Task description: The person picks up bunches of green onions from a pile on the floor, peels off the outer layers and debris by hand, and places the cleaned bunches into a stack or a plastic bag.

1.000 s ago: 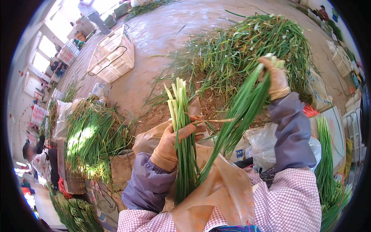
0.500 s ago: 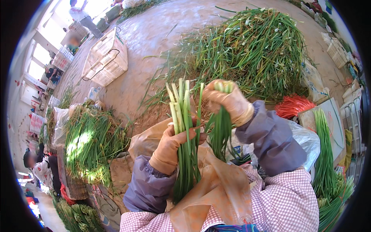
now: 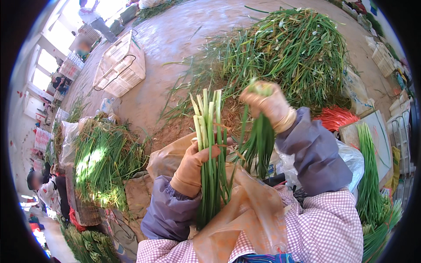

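My left hand (image 3: 191, 170), in a tan glove, is closed around an upright bunch of chive-like green stalks (image 3: 211, 179). Their thick pale ends point up, and the leaves hang down over my lap. To its right and a little higher, my gloved right hand (image 3: 274, 105) grips a second bunch of green stalks (image 3: 258, 147). Pale ends show at the top of that fist, with dark leaves drooping below it. A few thin leaves dangle between the two bunches. A tan plastic apron (image 3: 245, 219) covers my lap.
Ahead lies a large heap of loose greens (image 3: 289, 57). A green pile (image 3: 103, 162) is at the left, beyond it a white plastic crate (image 3: 120, 65). At right are red ties (image 3: 335, 117) and long trimmed stalks (image 3: 368, 175). A person (image 3: 48, 193) sits at far left.
My right hand has moved right and slightly up with its bunch, away from the left one. A stalk beside the left bunch's top no longer stands there. My left hand stays nearly still.
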